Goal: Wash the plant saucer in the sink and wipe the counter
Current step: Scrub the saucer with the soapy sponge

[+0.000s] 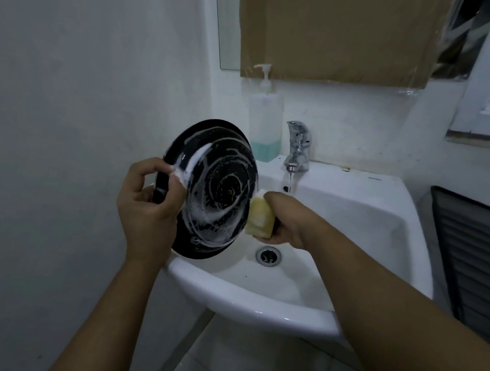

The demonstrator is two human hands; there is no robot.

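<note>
- The white ceramic sink (255,304) juts out from the far wall, and its near rim curves under both forearms.
- The left hand (146,205) holds the round black plastic saucer (222,189) by its left edge. The grip is pinched on the rim, thumb in front, fingers curled behind, with foam on the fingertips.
- The saucer is tilted almost upright over the left side of the basin. Its face is streaked with swirls of white suds.
- The right hand (288,223) has its grip wrapped around a foamy yellow sponge (259,221), which touches the saucer's right edge.
- A round metal drain (268,255) sits in the basin floor just below the sponge.
- Farther back, a chrome tap (298,145) runs a thin stream of water (289,181) into the basin behind the right hand.
- Left of the tap stands a clear pump bottle (265,121) with a little blue-green liquid at the bottom.
- Above it all, a brown cardboard sheet (338,32) hangs on the far wall.
</note>
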